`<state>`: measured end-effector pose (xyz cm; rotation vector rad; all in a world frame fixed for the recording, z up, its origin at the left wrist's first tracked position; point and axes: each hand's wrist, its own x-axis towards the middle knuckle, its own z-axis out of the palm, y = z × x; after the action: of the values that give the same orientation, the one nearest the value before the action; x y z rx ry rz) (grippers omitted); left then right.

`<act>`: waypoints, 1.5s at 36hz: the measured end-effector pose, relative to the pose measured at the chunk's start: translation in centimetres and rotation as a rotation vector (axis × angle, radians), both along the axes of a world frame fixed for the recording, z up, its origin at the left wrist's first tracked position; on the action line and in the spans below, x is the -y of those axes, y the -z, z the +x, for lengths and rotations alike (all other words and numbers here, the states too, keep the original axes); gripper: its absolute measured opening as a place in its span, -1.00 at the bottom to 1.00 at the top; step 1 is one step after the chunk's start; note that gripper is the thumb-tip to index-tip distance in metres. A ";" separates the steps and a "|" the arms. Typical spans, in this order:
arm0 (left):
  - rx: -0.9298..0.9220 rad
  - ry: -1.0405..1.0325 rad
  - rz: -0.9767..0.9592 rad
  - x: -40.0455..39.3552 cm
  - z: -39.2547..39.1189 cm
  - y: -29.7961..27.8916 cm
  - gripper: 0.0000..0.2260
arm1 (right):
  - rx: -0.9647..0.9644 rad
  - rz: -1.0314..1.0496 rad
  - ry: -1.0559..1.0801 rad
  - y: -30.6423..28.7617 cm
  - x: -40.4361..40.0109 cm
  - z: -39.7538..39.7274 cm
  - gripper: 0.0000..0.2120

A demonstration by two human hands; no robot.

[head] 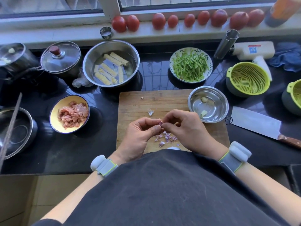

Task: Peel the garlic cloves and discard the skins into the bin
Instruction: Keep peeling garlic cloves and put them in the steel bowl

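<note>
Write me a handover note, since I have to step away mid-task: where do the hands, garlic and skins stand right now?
Left hand and right hand: both pinch one partly skinned garlic clove over the cutting board.
Done: two peeled cloves lie in the small steel bowl.
Skins lie loose on the board under the hands.
Left: finish this clove, then bin the skins. No bin is in view.

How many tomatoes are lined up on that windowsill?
9, in one row along the sill: two at the left, then. More could hide behind the bottle at the right.
</note>
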<state>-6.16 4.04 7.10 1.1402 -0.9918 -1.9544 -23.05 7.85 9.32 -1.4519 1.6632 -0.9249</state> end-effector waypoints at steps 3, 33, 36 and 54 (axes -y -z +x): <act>0.094 0.041 -0.144 0.0 0.1 -0.1 -0.84 | 0.169 0.114 0.066 -0.1 -0.1 -0.1 -0.92; 0.246 0.116 -0.181 0.2 -0.2 -0.4 -0.84 | 0.137 0.227 0.144 0.9 -0.2 0.1 -0.88; 0.281 0.132 -0.205 0.2 -0.1 -0.6 -0.85 | -0.092 0.137 0.079 0.7 -0.3 0.1 -0.90; 0.332 0.137 -0.209 0.3 -0.1 -0.5 -0.87 | -0.356 -0.053 -0.061 0.5 -0.1 -0.4 -0.92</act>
<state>-6.24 3.72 7.62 1.3307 -1.4462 -1.7441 -23.44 7.98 8.77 -1.7735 1.8445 -0.7102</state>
